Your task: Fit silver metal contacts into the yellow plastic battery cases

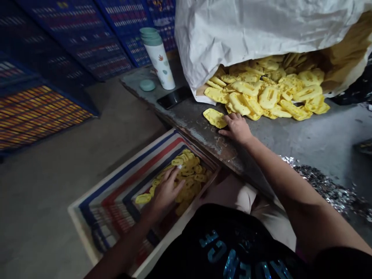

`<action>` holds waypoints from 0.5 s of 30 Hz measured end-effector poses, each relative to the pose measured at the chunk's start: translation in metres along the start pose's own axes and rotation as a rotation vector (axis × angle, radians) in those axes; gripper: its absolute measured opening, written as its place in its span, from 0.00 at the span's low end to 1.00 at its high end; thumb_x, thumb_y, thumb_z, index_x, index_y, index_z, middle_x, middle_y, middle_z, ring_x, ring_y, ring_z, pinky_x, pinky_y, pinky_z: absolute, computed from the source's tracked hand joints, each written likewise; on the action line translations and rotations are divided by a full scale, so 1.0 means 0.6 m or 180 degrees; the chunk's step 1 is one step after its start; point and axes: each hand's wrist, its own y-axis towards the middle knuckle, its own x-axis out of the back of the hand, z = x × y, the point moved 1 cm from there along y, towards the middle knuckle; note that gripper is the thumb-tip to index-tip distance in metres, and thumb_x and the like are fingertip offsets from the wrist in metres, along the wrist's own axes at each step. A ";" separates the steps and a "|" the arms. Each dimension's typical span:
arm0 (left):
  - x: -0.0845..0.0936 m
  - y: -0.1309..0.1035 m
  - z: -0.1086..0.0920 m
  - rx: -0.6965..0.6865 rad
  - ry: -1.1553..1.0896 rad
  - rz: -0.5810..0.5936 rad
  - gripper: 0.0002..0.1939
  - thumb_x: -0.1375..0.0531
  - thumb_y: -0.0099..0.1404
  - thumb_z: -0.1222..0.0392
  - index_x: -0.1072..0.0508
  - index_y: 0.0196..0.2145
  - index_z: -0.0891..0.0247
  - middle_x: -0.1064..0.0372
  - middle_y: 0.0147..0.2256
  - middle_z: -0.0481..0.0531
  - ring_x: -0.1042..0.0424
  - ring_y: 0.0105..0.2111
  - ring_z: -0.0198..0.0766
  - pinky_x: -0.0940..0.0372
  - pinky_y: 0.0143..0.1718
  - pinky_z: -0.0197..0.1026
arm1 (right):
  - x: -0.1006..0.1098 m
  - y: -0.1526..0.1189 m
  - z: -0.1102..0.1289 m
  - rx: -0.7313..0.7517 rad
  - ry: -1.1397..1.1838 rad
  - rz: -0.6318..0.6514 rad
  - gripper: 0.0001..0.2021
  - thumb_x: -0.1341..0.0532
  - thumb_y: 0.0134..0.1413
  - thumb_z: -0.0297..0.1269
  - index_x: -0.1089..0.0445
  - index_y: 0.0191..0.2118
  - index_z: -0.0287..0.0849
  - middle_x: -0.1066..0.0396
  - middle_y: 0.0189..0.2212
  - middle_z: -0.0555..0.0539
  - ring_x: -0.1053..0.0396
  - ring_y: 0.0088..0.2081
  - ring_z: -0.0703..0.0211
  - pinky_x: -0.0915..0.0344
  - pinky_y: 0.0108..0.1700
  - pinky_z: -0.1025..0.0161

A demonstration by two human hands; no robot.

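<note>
My right hand (236, 127) is over the bench, its fingers and thumb closed around the near end of a flat, oval yellow piece (214, 117). Just beyond it, a heap of similar yellow pieces (269, 97) with slots spills from the mouth of a large white sack (250, 33). Lower down, my left hand (168, 188) reaches into a striped crate (116, 190), fingers stretched and apart above more yellow pieces (190, 176). A small whitish spot shows at its fingertips, too small to name.
A white tumbler (159, 64) with green top, a round green lid (147, 85) and a dark phone (174, 97) occupy the bench's far left corner. Small shiny metal parts (328, 190) are piled at right. Blue crates (75, 38) are stacked behind, beyond the floor.
</note>
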 end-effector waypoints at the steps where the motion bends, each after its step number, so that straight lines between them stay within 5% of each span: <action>1: -0.006 0.000 -0.015 -0.0056 -0.0152 0.0023 0.27 0.27 0.65 0.46 0.15 0.58 0.59 0.23 0.69 0.64 0.17 0.58 0.58 0.23 0.65 0.57 | 0.001 0.008 0.005 -0.0017 -0.0005 0.0018 0.22 0.26 0.67 0.39 0.21 0.62 0.38 0.21 0.63 0.24 0.24 0.64 0.26 0.25 0.63 0.37; 5: -0.027 0.003 -0.097 -0.0157 -0.0902 0.0224 0.25 0.30 0.73 0.43 0.16 0.60 0.61 0.21 0.67 0.66 0.15 0.50 0.51 0.17 0.46 0.47 | 0.028 -0.017 0.003 -0.0107 0.0156 -0.0018 0.08 0.34 0.72 0.32 0.20 0.52 0.41 0.16 0.50 0.35 0.20 0.49 0.43 0.25 0.53 0.50; 8: -0.051 -0.003 -0.170 -0.0095 -0.1513 0.0894 0.28 0.34 0.79 0.38 0.17 0.62 0.64 0.15 0.60 0.68 0.13 0.44 0.49 0.17 0.36 0.45 | 0.048 -0.122 0.014 -0.0201 0.0936 -0.0217 0.10 0.37 0.77 0.43 0.23 0.46 0.44 0.19 0.39 0.47 0.24 0.38 0.55 0.29 0.45 0.59; 11: -0.091 -0.026 -0.239 0.0022 -0.2258 0.1558 0.28 0.35 0.79 0.35 0.16 0.60 0.60 0.17 0.64 0.67 0.13 0.54 0.52 0.14 0.43 0.47 | 0.040 -0.260 0.063 -0.0193 0.3015 -0.0615 0.20 0.32 0.73 0.59 0.27 0.43 0.46 0.24 0.34 0.52 0.28 0.35 0.60 0.30 0.40 0.62; 15: -0.156 -0.068 -0.304 0.0250 -0.3265 0.1586 0.19 0.27 0.75 0.40 0.13 0.54 0.54 0.15 0.63 0.53 0.16 0.60 0.43 0.18 0.58 0.41 | -0.002 -0.383 0.110 -0.0474 0.4448 -0.0654 0.25 0.25 0.65 0.63 0.24 0.47 0.46 0.23 0.33 0.53 0.27 0.35 0.60 0.28 0.39 0.62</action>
